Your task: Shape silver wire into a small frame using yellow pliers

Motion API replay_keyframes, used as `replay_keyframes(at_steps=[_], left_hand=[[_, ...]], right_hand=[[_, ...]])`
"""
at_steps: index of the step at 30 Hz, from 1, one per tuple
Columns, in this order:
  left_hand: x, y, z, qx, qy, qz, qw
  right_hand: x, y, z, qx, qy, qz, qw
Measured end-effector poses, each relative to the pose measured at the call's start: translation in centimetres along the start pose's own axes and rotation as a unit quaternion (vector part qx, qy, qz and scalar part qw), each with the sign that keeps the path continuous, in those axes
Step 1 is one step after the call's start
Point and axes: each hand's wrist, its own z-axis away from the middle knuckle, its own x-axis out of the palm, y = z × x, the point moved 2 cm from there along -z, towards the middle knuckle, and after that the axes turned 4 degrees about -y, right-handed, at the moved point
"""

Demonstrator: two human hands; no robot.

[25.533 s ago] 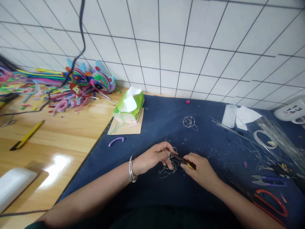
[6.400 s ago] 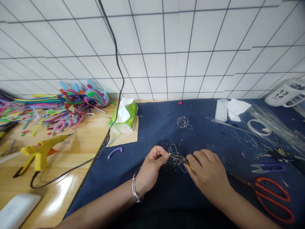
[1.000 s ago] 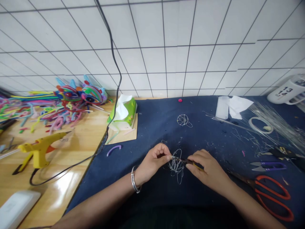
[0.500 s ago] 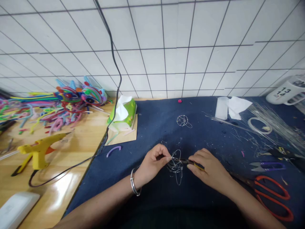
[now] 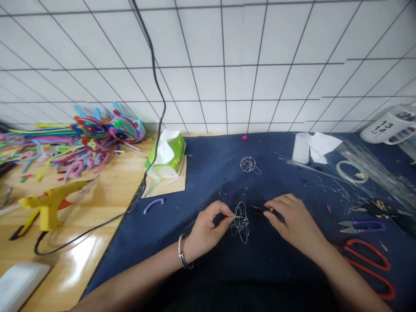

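Note:
Between thumb and index finger, my left hand (image 5: 211, 225) pinches a tangled piece of looped silver wire (image 5: 239, 223), which hangs to the right of the fingertips over the dark blue cloth (image 5: 211, 173). My right hand (image 5: 287, 219) has its thumb and fingers around small dark pliers (image 5: 258, 210), whose tips point left, a short gap from the wire. The palm hides most of the pliers' handles. Farther back on the cloth lies a round wire piece (image 5: 248, 164) with a loose loop.
To the right are red-handled scissors (image 5: 370, 264), purple snips (image 5: 364, 226), a wire coil (image 5: 352, 171), long wires and a mug (image 5: 386, 128). Leftward are a tissue pack (image 5: 169, 156), a purple curved piece (image 5: 154, 205), a yellow glue gun (image 5: 52, 203) and colourful pipe cleaners (image 5: 76, 162).
The pliers have come away from the wire piece as my right hand moved slightly right. My left hand still pinches the wire in nearly the same place.

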Motion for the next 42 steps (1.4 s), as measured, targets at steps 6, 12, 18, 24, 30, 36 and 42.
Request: replay_keyframes(at_steps=[6, 12, 18, 24, 30, 36, 42], left_hand=[[0.5, 0.3, 0.1, -0.016, -0.022, 0.021, 0.999], [0.8, 0.4, 0.2, -0.017, -0.057, 0.047, 0.997], [0.9, 0.3, 0.0, -0.034, -0.087, 0.123, 0.988], [1.1, 0.0, 0.0, -0.052, -0.112, 0.171, 0.977], [1.1, -0.3, 0.0, -0.074, -0.094, 0.194, 0.974], [0.7, -0.4, -0.3, -0.117, -0.063, 0.23, 0.964], [0.4, -1.0, -0.7, -0.118, -0.035, 0.255, 0.959]], right_hand=[[-0.1, -3.6, -1.3, 0.012, -0.069, -0.236, 0.969], [1.1, -4.3, -1.6, 0.033, -0.084, -0.285, 0.954], [1.4, -4.5, -1.5, 0.038, -0.084, -0.32, 0.943], [1.8, -4.6, -1.3, 0.034, -0.085, -0.323, 0.942], [1.7, -4.7, -1.3, 0.02, -0.096, -0.312, 0.945], [1.2, -1.7, 0.7, -0.001, -0.007, -0.036, 0.999], [2.6, 4.1, 5.8, 0.034, 0.036, 0.198, 0.979]])
